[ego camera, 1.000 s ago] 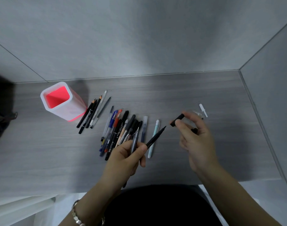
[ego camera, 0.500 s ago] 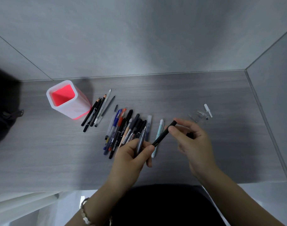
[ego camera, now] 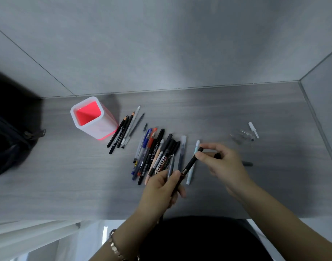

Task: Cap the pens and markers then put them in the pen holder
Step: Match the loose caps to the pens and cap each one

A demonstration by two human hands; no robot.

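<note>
Cap (ego camera: pixel 199 150) now seated on one black pen (ego camera: pixel 187 167), left hand (ego camera: pixel 161 189) gripping barrel, right hand (ego camera: pixel 223 164) pinching cap (one pen holder (ego camera: pixel 74 117))

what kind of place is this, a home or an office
Likely a desk tucked into a corner; home or office I cannot tell. Signs: its grey wood-grain top meeting plain walls on two sides, a pen holder, loose pens and a dark bag.
</note>
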